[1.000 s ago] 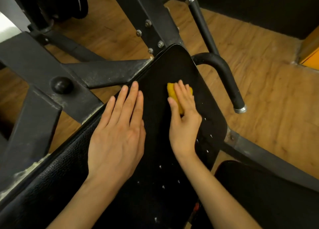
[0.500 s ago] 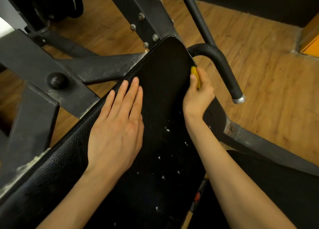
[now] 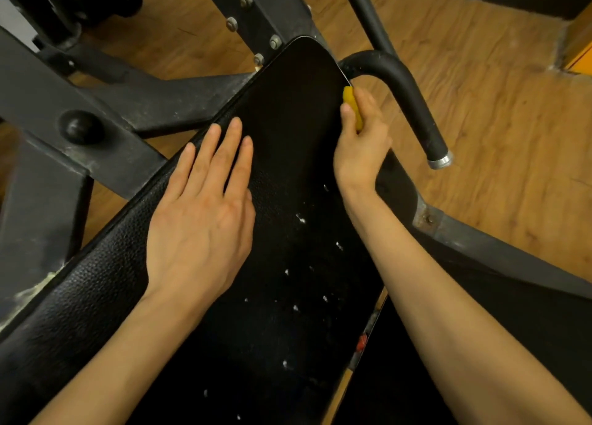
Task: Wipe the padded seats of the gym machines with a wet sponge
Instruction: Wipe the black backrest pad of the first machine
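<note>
Both hands on pad [image 3: 288,110]: left hand [image 3: 205,210] flat; right hand [image 3: 362,139] apparently gripping sponge [image 3: 352,104].

Yellow sponge [image 3: 352,105] against right edge of black, droplet-speckled padded seat [image 3: 298,110].

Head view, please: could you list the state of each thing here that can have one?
Left hand: flat on the pad, fingers straight.
Right hand: grips the sponge at the pad's right edge.
Yellow sponge: squeezed between thumb and fingers, pressed to the pad's edge.
Padded seat: black, dotted with white specks nearer the camera.
Curved handle: untouched, just beyond the right hand.
</note>
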Available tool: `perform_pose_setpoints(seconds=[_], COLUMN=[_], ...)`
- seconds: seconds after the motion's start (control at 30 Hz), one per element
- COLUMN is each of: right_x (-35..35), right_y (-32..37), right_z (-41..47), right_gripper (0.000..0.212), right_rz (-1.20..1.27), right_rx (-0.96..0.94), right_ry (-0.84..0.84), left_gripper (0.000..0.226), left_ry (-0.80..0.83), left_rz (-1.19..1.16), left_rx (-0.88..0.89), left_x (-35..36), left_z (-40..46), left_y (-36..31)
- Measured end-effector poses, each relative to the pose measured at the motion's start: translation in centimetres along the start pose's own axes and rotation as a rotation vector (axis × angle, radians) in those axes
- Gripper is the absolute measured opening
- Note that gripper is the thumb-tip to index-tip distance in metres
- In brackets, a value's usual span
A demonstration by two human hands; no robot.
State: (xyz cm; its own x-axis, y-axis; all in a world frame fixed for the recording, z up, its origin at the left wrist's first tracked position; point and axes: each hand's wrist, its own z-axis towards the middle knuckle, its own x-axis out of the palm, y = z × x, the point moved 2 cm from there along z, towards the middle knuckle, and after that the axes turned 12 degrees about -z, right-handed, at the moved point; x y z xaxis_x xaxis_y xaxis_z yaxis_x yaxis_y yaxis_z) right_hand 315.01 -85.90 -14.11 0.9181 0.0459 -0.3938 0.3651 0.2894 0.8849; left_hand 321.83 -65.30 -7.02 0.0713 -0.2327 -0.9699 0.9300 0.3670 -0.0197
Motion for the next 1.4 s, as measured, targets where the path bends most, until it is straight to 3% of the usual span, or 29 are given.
perform_pose_setpoints(seconds=[0.1, 0.2, 0.27, 0.43, 0.5, 0.67, 0.73, 0.87, 0.93, 1.1, 1.3, 1.4], right_x=[-1.8, -2.6, -2.0, -1.8, -2.1, -0.7, -0.8, -1.9, -2.0, -1.0, -2.2, -2.1], right_y=[-2.7, -5.0, -4.1, -0.9, -1.1, -2.0, -0.5, 1.4, 1.0, -0.1, 0.3, -0.8], right_z=[-0.7, 1.0, 0.7, -10.6, -10.5, -1.1, -3.8, -14.3, -12.8, -2.1, -12.5, -8.4], right_gripper=[0.039, 0.035, 0.035, 0.04, 0.04, 0.039, 0.04, 0.04, 0.038, 0.039, 0.04, 0.039], right_rz=[-0.047, -0.008, 0.001, 0.006, 0.013, 0.031, 0.053, 0.058, 0.047, 0.079, 0.059, 0.049], right_rx=[-0.083, 0.21, 0.276, 0.035, -0.005, 0.172, 0.181, -0.003, -0.046, 0.089, 0.068, 0.063], right_ry=[0.071, -0.027, -0.058, 0.011, 0.01, -0.071, -0.067, 0.101, 0.109, 0.047, 0.061, 0.068], left_gripper=[0.057, 0.057, 0.057, 0.057, 0.057, 0.057, 0.057, 0.058, 0.058, 0.057, 0.058, 0.057], left_ry=[0.007, -0.005, -0.017, -0.032, -0.028, -0.031, -0.03, -0.028, -0.028, -0.033, -0.028, -0.023], left_rz=[0.002, 0.002, -0.003, -0.004, 0.0, 0.008, 0.005, 0.009, 0.009, 0.013, 0.008, 0.001], left_rx=[-0.004, 0.001, 0.004, 0.008, 0.011, 0.029, 0.026, 0.027, 0.029, 0.038, 0.032, 0.051], left_x=[0.0, 0.2, 0.3, 0.3, 0.3, 0.3, 0.4, 0.5, 0.5, 0.4, 0.5, 0.5], left_z=[0.0, -0.1, -0.2, -0.2, -0.2, -0.3, -0.3, -0.2, -0.2, -0.3, -0.1, -0.2], left_y=[0.0, 0.1, 0.0, 0.0, 0.0, 0.1, 0.0, 0.1, 0.1, 0.1, 0.1, 0.1])
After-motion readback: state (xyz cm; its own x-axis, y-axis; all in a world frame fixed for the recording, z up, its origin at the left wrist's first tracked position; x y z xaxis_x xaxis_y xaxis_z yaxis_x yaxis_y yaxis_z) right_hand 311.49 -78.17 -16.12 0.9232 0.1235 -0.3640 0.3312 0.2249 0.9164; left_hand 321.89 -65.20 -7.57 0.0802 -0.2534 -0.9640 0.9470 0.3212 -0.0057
